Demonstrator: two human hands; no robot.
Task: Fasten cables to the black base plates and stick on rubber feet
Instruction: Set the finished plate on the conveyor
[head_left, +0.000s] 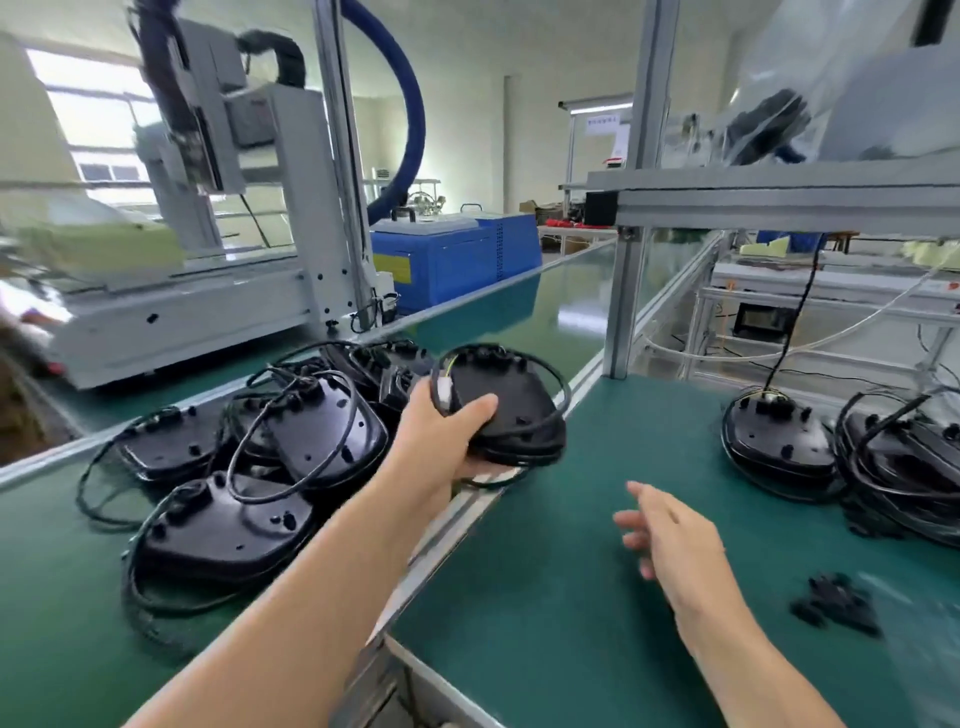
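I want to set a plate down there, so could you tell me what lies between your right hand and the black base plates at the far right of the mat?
In the head view, only bare green mat lies between the right hand and the base plates at the right.

Glossy black plastic on matt green mats

The base plates (291, 436) beside the metal rail (457, 519) look like smooth, shiny black moulded plastic, their cables (558, 400) sheathed in duller black. The worktop (571, 597) right of the rail wears a matt green mat; the rail and frame posts (631, 249) are brushed silver metal.
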